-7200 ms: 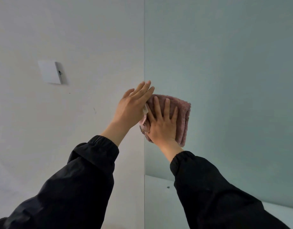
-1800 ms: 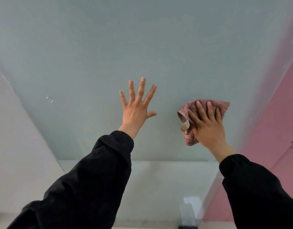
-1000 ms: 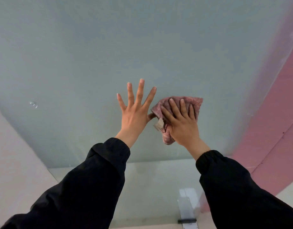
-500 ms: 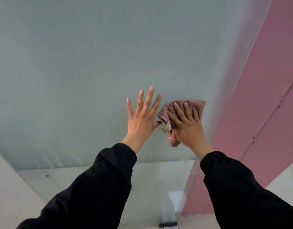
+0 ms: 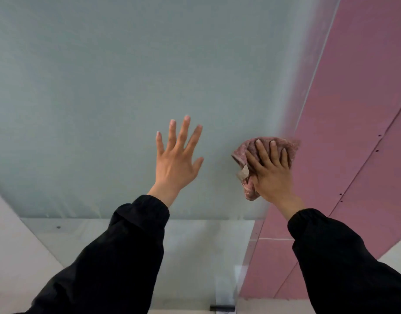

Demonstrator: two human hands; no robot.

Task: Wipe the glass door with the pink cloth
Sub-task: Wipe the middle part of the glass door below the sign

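Note:
The glass door (image 5: pixel 104 87) is a large grey-green frosted pane that fills most of the view. My left hand (image 5: pixel 178 159) lies flat on it with fingers spread and straight. To its right, my right hand (image 5: pixel 271 173) presses the crumpled pink cloth (image 5: pixel 242 150) against the pane with straight fingers, close to the door's right edge. A small beige label hangs from the cloth's lower left. Both arms wear black sleeves.
A pink wall (image 5: pixel 353 132) runs along the right of the glass edge. A clear lower strip of the door (image 5: pixel 195 245) shows pale floor behind it. A dark metal fitting (image 5: pixel 222 308) sits at the door's bottom. A white wall (image 5: pixel 9 245) is at lower left.
My right hand has slid the cloth to the right, away from my left hand, toward the door's right edge. The left hand stays flat on the glass.

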